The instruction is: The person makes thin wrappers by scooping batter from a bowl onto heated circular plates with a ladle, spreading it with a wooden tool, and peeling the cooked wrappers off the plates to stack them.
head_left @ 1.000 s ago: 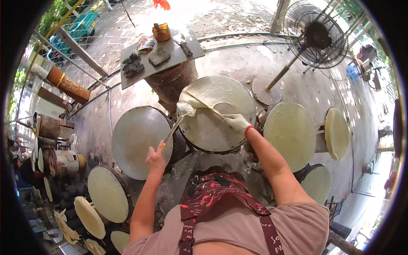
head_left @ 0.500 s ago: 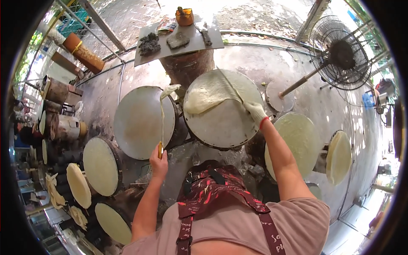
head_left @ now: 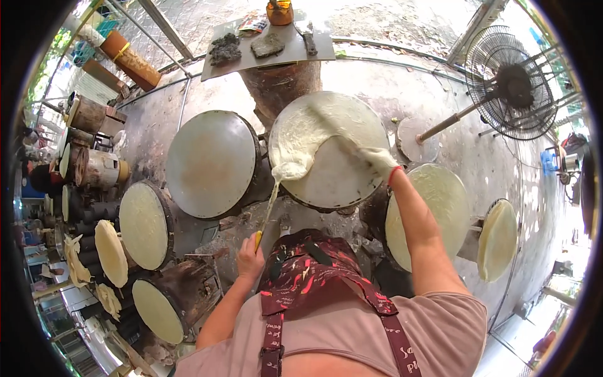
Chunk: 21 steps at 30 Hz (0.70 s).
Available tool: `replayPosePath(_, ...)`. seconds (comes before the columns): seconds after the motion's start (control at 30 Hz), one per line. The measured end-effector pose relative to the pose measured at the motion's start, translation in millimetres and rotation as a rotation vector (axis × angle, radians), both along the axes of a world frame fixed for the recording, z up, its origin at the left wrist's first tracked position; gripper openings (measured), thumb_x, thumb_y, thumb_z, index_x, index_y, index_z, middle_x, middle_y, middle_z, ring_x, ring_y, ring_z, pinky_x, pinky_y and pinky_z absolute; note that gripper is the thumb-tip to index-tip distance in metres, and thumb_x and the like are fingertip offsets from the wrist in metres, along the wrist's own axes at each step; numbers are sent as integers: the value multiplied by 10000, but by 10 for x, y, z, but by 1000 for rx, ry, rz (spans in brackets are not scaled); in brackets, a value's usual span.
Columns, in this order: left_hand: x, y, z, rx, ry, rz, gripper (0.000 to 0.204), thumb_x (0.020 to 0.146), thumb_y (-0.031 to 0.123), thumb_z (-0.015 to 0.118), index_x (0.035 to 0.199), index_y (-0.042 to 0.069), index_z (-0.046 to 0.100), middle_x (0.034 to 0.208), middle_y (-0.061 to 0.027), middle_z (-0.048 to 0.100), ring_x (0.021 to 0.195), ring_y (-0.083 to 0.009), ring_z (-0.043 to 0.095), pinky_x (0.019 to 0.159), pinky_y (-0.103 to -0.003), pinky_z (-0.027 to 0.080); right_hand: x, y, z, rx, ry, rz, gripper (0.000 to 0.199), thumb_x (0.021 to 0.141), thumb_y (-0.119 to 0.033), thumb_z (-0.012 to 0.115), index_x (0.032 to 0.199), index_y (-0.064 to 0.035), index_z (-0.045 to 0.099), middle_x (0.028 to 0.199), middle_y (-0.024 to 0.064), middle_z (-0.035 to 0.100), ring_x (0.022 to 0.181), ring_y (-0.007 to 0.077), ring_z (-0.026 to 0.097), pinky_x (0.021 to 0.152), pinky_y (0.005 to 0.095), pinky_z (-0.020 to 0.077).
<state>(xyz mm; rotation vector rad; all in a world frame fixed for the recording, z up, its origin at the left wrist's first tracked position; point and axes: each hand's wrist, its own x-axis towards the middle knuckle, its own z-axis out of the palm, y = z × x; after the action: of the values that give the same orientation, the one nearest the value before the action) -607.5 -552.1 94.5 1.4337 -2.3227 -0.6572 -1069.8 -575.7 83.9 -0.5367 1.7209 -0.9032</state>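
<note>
My left hand (head_left: 249, 259) is closed round the yellow grip of a long-handled tool (head_left: 270, 210). Its far end is hidden under pale batter (head_left: 290, 167) at the left rim of the middle round griddle (head_left: 336, 179). Over that griddle's right side, my right hand (head_left: 380, 162), in a white glove with a red band at the wrist, grips a long thin spatula (head_left: 333, 125). Motion smears its blade, which crosses a curved layer of batter on the far and left parts of the griddle. The gloved fingers are blurred.
Left of the middle griddle stands a bare griddle (head_left: 210, 166). Batter-coated griddles flank me on the left (head_left: 146, 226) and right (head_left: 427, 213). A pedestal fan (head_left: 512, 94) stands far right. Beyond the griddles, a board (head_left: 286, 53) holds dark lumps and an orange container (head_left: 279, 12).
The left-hand tool's end has swung from over the left griddle to the middle one's left rim. My right hand has stayed near the right side; the batter layer now curves down the left.
</note>
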Motion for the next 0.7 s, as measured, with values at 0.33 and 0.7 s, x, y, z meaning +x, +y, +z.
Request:
replayPosePath(0.33,-31,332,49,-3,-61,8,383,810,51,561,1191,58,528,907,-173,554,789,-395,590,647,-460,479,181,231,-163,-60,-35,-101,360,849,-315,620,1168,-150,651,687,-10,554,497,88,469,427,229,388)
replayPosePath(0.7,227,175,104,-41,-10,-67,374,810,49,567,1183,66,545,900,-160,552,784,-384,590,653,-455,478,852,863,-171,-31,-109,-156,359,851,-301,604,1167,-138,647,657,-16,539,449,72,408,396,228,308)
